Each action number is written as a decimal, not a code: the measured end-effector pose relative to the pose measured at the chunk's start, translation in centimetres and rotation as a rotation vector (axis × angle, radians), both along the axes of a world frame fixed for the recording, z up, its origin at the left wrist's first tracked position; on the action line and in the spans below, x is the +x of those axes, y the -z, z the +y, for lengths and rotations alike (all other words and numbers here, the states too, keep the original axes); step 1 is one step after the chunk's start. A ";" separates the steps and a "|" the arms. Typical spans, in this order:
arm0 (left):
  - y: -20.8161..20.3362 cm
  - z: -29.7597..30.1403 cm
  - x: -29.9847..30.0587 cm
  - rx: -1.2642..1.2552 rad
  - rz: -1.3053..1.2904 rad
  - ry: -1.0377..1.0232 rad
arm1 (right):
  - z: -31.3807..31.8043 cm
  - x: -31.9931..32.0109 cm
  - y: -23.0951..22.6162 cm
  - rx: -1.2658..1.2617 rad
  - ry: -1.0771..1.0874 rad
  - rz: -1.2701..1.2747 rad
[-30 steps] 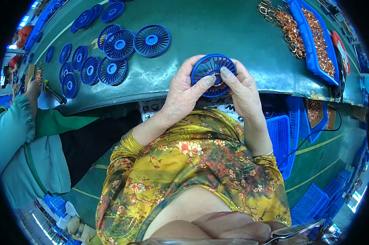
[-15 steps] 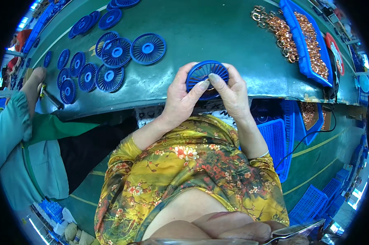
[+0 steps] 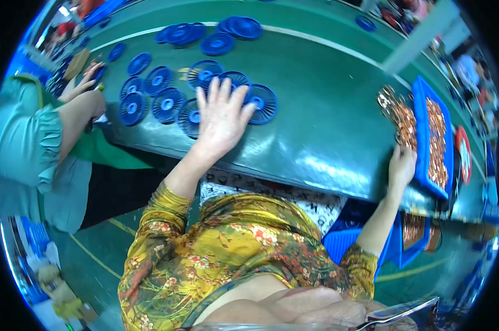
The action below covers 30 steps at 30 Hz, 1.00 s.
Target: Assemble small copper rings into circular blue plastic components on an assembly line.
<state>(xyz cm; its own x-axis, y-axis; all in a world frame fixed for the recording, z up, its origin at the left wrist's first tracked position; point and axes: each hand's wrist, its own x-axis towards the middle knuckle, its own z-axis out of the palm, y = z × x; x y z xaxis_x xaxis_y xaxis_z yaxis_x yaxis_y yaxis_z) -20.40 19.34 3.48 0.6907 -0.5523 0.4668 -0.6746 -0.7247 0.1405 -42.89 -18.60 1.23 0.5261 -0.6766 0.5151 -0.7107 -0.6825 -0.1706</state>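
Note:
My left hand (image 3: pixel 223 118) lies over a cluster of blue slotted discs, its fingers spread. Beneath its fingertips a blue disc (image 3: pixel 239 80) is partly covered, and another blue disc (image 3: pixel 265 105) shows to its right. Far to the right, my right hand (image 3: pixel 402 167) has its fingers bunched at the near end of a loose pile of copper-coloured rings (image 3: pixel 402 119). Whatever those fingers hold, if anything, is hidden. Beside that pile stands a blue tray (image 3: pixel 421 132), full of the same small copper-coloured rings (image 3: pixel 436 140).
More blue discs (image 3: pixel 180 35) lie at the back left of the green table (image 3: pixel 321 110). A co-worker's arm (image 3: pixel 83 105) reaches onto the table at the left. Below the right edge sits a blue bin (image 3: pixel 412 243), and a red round object (image 3: pixel 463 154) stands beyond the tray.
Both hands held a blue disc at the middle before. The left has gone left to the discs and spread its fingers; the right has moved right to the rings. My view has shifted.

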 end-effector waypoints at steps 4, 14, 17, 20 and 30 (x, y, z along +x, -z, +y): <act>-3.0 -0.1 1.7 -0.028 0.033 0.062 | 2.5 0.7 -0.9 0.172 -0.248 -0.138; -2.0 -3.5 20.5 0.335 0.320 -0.187 | 1.4 1.9 -1.1 0.011 0.023 -0.011; -1.7 -3.1 21.2 0.387 0.245 -0.181 | 3.2 1.7 -1.3 0.074 -0.032 0.076; -2.3 -1.9 20.5 0.286 0.146 -0.246 | 4.5 1.1 -1.5 0.052 -0.222 -0.062; -6.1 -3.5 -3.1 -0.712 0.206 0.351 | 12.9 0.6 -3.5 0.188 -0.681 -0.576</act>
